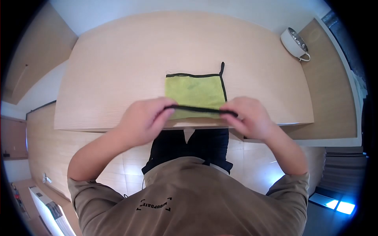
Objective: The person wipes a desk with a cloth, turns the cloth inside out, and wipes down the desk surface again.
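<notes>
The pale wood counter (pixel 106 86) spreads out in front of you, its near edge running just past your lap. Your left hand (pixel 151 117) pinches the left end of a black trim (pixel 199 109), thumb and fingers together on it; your right hand (pixel 247 118) clamps the right end. That trim belongs to the yellow-green cloth (pixel 193 89), which lies close to the counter's near edge, between your hands and beyond them. Expect it to be light, soft and limp, with little risk of breaking; the trim looks firmer than the thin middle, so the bound corners make the surest hold. Blur hides whether the held edge is lifted. At the far right corner, a black loop (pixel 223 67) offers another grip. Farther off, a white pot (pixel 293 43) stands at the right.
</notes>
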The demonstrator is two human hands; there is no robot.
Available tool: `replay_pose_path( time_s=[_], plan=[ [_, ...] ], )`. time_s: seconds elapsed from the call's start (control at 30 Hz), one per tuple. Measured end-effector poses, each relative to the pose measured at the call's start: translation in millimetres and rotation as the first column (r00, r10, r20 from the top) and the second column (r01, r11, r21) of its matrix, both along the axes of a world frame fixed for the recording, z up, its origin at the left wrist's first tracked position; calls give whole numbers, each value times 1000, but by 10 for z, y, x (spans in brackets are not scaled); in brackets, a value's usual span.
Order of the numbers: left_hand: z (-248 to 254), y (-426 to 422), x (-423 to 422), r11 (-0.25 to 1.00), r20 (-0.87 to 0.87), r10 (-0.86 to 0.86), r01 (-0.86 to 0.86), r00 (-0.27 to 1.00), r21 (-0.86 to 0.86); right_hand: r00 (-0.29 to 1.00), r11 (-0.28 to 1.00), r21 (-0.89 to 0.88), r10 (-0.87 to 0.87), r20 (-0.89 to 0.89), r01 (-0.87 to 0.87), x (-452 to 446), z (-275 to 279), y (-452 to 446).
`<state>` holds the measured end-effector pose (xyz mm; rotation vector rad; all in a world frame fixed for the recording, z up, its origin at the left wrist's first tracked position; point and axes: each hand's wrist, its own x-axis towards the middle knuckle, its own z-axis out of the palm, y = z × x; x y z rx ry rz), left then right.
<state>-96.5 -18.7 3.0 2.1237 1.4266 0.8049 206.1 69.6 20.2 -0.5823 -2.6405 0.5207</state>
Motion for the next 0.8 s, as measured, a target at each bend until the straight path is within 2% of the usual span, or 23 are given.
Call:
replay_pose_path(
  time_s=[0.07, 0.17, 0.27, 0.3, 0.37, 0.47, 0.57, 0.6, 0.67, 0.7, 0.77, 0.8],
  plan=[
    [55, 159, -5, 981, 185, 133, -103, 974, -162, 982, 974, -185, -151, -109, 130, -99, 112, 124],
    [65, 454, -8, 887, 439, 354, -149, 826, -437, 941, 867, -384, -340, 9, 317, -288, 161, 392],
    [-11, 681, -76, 937, 331, 321, -247, 887, -245, 930, 922, -154, -334, 151, 356, -438, 38, 637],
    [-103, 743, -116, 955, 283, 294, -272, 913, -116, 945, 949, 42, -314, 96, 311, -470, 3, 641],
    [-328, 830, -258, 947, 176, 261, -287, 949, 144, 972, 881, 425, -235, 11, 208, -564, -59, 626],
    [-367, 831, -325, 913, 276, 405, -404, 872, -63, 984, 939, 316, 96, 148, -139, -764, 7, 462],
    [-387, 833, -425, 910, 322, 375, -411, 869, 49, 933, 934, 130, 306, 192, -333, -947, -212, 435],
    [-411, 827, -475, 918, 302, 362, -394, 882, 51, 932, 943, 92, 296, 210, -320, -984, -248, 427],
    [-465, 796, -525, 930, 419, 361, -353, 833, -101, 931, 962, 19, 259, 258, -273, -940, -282, 395],
    [-523, 766, -495, 934, 470, 357, -323, 807, -155, 943, 976, 33, 197, 270, -213, -805, -329, 374],
    [-536, 758, -535, 941, 448, 339, -290, 828, -175, 950, 996, 31, 66, 305, -80, -574, -326, 356],
    [-503, 731, -553, 943, 438, 331, -278, 836, -182, 920, 999, -9, -27, 391, 33, -402, -254, 369]
  ],
)
